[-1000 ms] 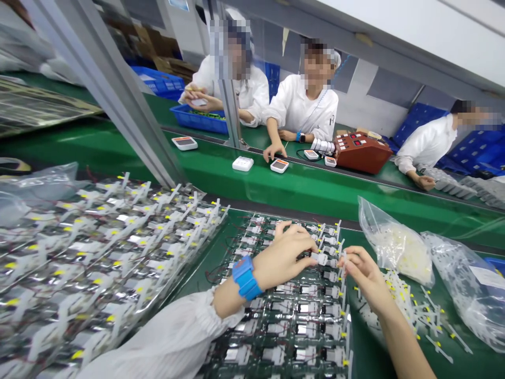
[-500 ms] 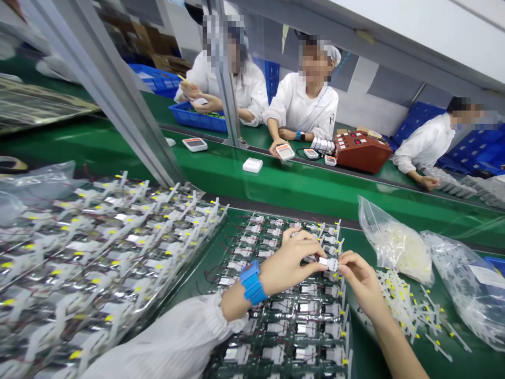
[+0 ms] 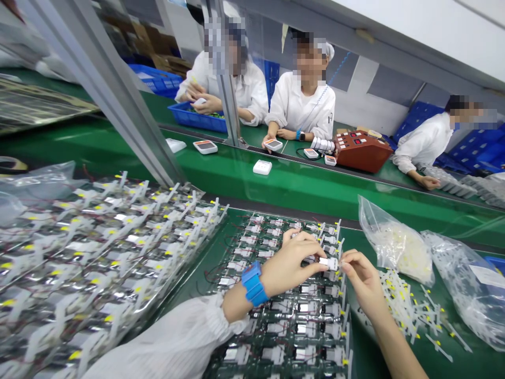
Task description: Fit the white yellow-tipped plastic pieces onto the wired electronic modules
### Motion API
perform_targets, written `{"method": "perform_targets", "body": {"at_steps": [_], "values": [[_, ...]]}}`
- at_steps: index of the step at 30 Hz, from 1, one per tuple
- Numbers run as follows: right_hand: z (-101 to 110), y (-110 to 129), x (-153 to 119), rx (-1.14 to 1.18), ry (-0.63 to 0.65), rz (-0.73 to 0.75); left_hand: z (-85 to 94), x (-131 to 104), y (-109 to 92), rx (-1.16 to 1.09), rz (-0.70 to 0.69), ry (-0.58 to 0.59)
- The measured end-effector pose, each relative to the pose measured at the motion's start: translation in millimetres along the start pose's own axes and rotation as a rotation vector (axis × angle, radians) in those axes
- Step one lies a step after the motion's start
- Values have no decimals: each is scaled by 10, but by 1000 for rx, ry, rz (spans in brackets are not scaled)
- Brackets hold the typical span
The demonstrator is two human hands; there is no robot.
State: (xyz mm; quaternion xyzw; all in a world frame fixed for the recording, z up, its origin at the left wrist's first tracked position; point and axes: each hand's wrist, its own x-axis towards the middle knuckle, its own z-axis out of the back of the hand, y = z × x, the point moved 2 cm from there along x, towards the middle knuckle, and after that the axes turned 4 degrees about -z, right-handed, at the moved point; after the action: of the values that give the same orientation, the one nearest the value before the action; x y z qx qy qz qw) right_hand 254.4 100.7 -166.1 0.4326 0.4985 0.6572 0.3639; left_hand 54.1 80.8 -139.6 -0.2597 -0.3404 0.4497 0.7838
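Between thumb and index finger, my left hand (image 3: pixel 292 263) pinches a small white plastic part (image 3: pixel 330 262) with a dark end, just over a clear tray (image 3: pixel 290 297). My right hand (image 3: pixel 365 284) is beside the part's right end, thumb and forefinger pressed together; whatever is between them is too small to make out. Rows of similar white parts with thin wires fill the tray, and some along its right edge bear pale strips with yellow marks. A blue band (image 3: pixel 254 283) wraps my left wrist.
Loose white strips with yellow tips (image 3: pixel 412 308) lie at right, near plastic bags (image 3: pixel 398 247). Another filled tray (image 3: pixel 98 263) is at left. Beyond a clear panel, white devices (image 3: pixel 262 167) sit on a green belt (image 3: pixel 221 176); co-workers in white sit behind. A metal post (image 3: pixel 114 100) slants at left.
My hands stay almost in place around the white part. Across the panel, the white devices on the belt have shifted right, and a co-worker's hand with a device has moved left.
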Motion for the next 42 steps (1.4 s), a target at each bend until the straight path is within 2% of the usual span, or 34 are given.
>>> {"method": "perform_targets", "body": {"at_steps": [6,16,21,29,34,39,42], "values": [[-16,-19,-26,1,-50,35,-24,10,-28,-34,12,-57],[-62,-35,-75,-40,-162,125,-130,10,-15,-283,189,-106],[-82,-43,-115,-87,-216,167,-207,2,31,-464,201,-97],[-105,-12,-134,-124,-213,240,-192,10,-8,-573,195,-51],[-72,-57,-123,-205,-173,240,-137,22,-51,-407,179,-88],[6,-40,-133,-333,-326,255,-73,11,-75,-209,163,-200],[-4,-25,-124,-385,-215,203,-84,-1,-81,-178,118,-183]]}}
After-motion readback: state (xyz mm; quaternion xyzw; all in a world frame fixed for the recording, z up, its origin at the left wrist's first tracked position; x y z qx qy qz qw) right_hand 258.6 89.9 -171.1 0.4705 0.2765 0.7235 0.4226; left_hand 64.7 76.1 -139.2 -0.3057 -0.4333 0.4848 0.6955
